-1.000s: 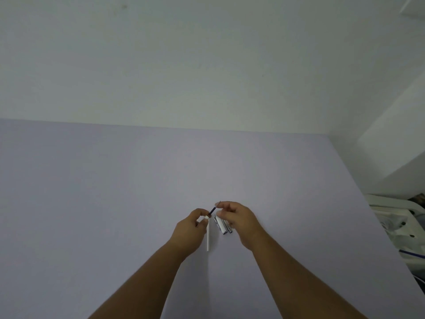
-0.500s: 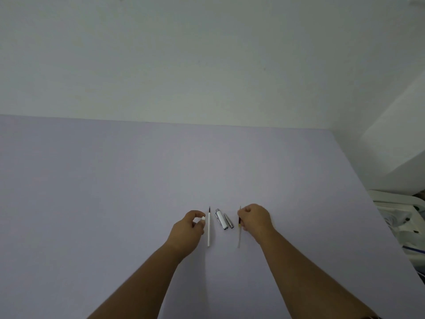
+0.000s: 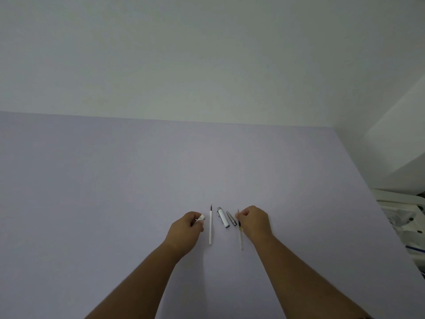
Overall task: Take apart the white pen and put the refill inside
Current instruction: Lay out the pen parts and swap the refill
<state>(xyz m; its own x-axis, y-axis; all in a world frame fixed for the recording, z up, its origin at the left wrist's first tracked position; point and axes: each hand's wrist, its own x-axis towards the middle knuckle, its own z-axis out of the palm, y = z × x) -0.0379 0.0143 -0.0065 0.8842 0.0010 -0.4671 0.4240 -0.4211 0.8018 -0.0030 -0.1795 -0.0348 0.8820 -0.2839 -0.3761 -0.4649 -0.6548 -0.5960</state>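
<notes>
The white pen lies in parts on the pale purple table (image 3: 115, 180). A white and silver upper barrel (image 3: 223, 216) and a small grey tip cone (image 3: 231, 218) rest side by side between my hands. A thin white refill (image 3: 210, 226) with a dark tip lies just right of my left hand (image 3: 187, 232), which pinches a small white pen piece (image 3: 201, 218). My right hand (image 3: 255, 223) is closed on a second thin translucent refill (image 3: 240, 236), whose lower end points toward me.
A plain white wall (image 3: 207, 54) rises behind the table. Past the table's right edge stands white plastic furniture (image 3: 402, 210) with cluttered items.
My hands, joined together over the pen parts a second ago, have moved apart. The white refill and barrel parts now lie uncovered on the table, and my right hand has carried the translucent refill rightward.
</notes>
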